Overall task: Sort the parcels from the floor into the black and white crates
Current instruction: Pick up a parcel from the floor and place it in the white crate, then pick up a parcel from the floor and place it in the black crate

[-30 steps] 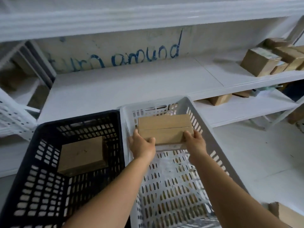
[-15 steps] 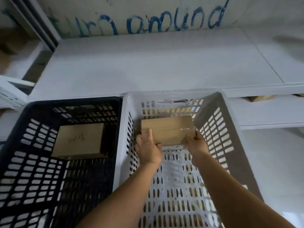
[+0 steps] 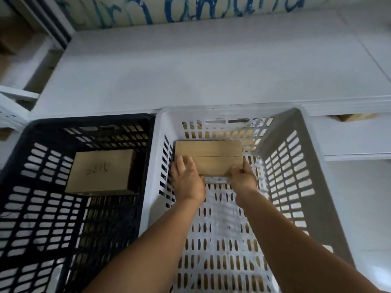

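Both hands grip the parcel (image 3: 208,157) deep in the white crate (image 3: 296,132): left hand (image 3: 186,176) at its left end, right hand (image 3: 242,176) at its right, long axis running between them.

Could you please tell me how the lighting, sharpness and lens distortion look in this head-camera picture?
In the head view the light is dim and bluish; the black crate interior is murky, though handwriting on its parcel shows, unreadable; the held parcel in the white crate is soft-edged, as are the left hand and right hand; the wide lens bows the shelf edge.
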Action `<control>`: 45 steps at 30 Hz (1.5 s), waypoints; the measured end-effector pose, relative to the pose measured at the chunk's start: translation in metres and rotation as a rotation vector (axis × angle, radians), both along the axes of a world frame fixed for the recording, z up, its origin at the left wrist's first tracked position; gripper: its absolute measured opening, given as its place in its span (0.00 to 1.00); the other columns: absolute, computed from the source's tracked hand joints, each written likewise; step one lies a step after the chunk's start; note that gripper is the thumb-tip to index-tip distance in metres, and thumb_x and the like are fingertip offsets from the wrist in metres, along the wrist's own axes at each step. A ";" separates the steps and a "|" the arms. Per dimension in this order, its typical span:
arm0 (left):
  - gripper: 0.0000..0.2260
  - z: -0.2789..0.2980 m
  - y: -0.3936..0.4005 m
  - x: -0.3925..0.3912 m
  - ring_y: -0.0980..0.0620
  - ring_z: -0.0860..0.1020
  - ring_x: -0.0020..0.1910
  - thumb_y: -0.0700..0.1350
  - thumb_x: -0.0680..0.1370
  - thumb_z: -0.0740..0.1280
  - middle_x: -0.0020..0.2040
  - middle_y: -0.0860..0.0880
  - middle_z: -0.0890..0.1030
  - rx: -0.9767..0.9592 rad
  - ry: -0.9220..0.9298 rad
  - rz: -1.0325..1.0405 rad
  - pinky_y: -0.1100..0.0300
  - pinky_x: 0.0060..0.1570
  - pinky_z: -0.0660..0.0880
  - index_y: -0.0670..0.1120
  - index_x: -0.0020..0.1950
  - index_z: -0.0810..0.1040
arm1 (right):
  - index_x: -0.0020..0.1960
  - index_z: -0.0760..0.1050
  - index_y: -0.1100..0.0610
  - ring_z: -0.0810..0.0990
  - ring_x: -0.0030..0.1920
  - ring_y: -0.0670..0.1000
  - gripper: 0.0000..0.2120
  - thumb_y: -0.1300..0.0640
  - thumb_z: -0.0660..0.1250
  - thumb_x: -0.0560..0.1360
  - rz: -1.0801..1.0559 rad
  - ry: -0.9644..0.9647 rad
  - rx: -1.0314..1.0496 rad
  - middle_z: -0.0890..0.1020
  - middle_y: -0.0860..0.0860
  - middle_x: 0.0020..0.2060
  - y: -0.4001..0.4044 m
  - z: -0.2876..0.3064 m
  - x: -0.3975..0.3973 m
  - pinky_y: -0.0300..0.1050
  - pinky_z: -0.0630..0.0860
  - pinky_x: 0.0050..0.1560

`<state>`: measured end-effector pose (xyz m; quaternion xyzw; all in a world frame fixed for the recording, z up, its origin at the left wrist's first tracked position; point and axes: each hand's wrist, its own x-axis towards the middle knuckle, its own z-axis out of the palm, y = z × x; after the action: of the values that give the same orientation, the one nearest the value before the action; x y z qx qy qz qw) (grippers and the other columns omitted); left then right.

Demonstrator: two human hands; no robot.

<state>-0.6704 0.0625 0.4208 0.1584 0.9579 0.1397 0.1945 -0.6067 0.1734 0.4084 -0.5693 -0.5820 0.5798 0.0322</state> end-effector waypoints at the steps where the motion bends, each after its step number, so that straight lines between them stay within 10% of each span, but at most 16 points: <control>1: 0.32 -0.001 0.000 0.000 0.42 0.43 0.77 0.44 0.81 0.61 0.79 0.46 0.42 -0.015 -0.002 -0.005 0.44 0.75 0.49 0.46 0.78 0.46 | 0.77 0.57 0.47 0.75 0.61 0.59 0.25 0.55 0.56 0.82 0.002 -0.008 -0.002 0.71 0.55 0.69 -0.001 0.002 -0.001 0.51 0.73 0.59; 6: 0.33 0.000 0.000 0.002 0.46 0.37 0.77 0.44 0.82 0.59 0.78 0.45 0.38 -0.058 -0.025 -0.074 0.49 0.74 0.43 0.42 0.78 0.40 | 0.78 0.53 0.46 0.75 0.40 0.50 0.26 0.54 0.55 0.81 0.044 -0.013 -0.022 0.70 0.54 0.69 0.000 0.013 0.003 0.42 0.70 0.38; 12: 0.33 0.022 -0.003 0.017 0.47 0.42 0.77 0.49 0.81 0.59 0.79 0.45 0.43 0.074 -0.061 -0.096 0.55 0.74 0.43 0.42 0.78 0.42 | 0.78 0.53 0.48 0.68 0.70 0.56 0.26 0.52 0.57 0.82 -0.055 0.108 -0.098 0.67 0.51 0.73 -0.011 0.036 0.020 0.49 0.66 0.65; 29: 0.23 0.124 -0.062 0.141 0.51 0.71 0.67 0.52 0.82 0.58 0.70 0.48 0.71 0.693 -0.342 -0.155 0.61 0.60 0.65 0.46 0.74 0.63 | 0.69 0.69 0.54 0.70 0.49 0.43 0.17 0.52 0.52 0.83 -0.337 0.280 0.171 0.76 0.48 0.58 -0.130 0.168 0.166 0.40 0.66 0.53; 45: 0.18 0.135 -0.110 0.344 0.51 0.75 0.61 0.49 0.82 0.58 0.65 0.44 0.76 0.667 -0.612 -0.653 0.62 0.54 0.70 0.42 0.69 0.71 | 0.67 0.71 0.56 0.73 0.64 0.51 0.20 0.48 0.53 0.81 -0.998 0.234 0.190 0.75 0.51 0.63 -0.227 0.162 0.373 0.42 0.66 0.51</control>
<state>-0.3264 -0.0479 0.5556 0.4523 0.6627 0.4072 0.4363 -0.2333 -0.0532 0.5700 -0.7034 -0.2824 0.4984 0.4208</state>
